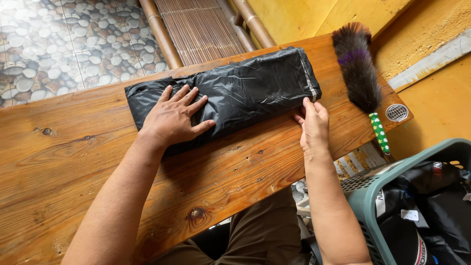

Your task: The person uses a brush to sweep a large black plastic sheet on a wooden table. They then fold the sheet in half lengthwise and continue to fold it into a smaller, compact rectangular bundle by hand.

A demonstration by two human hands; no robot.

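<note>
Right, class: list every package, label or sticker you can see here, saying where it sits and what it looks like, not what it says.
Black plastic package: long flat folded bundle across the wooden table, left hand flat on it, right hand at its near edge.
Round sticker: table's right corner, white with dark lines.
White tag: small rectangle on dark clothing in the grey-green basket.

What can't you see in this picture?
Head view, the only one:
- Inside the folded black plastic bag: its own layers hide it.
- The bag under the left hand: palm covers it.
- Right hand fingertips: tucked at the bag's edge.
- Laundry basket: cut off by the frame.
</note>
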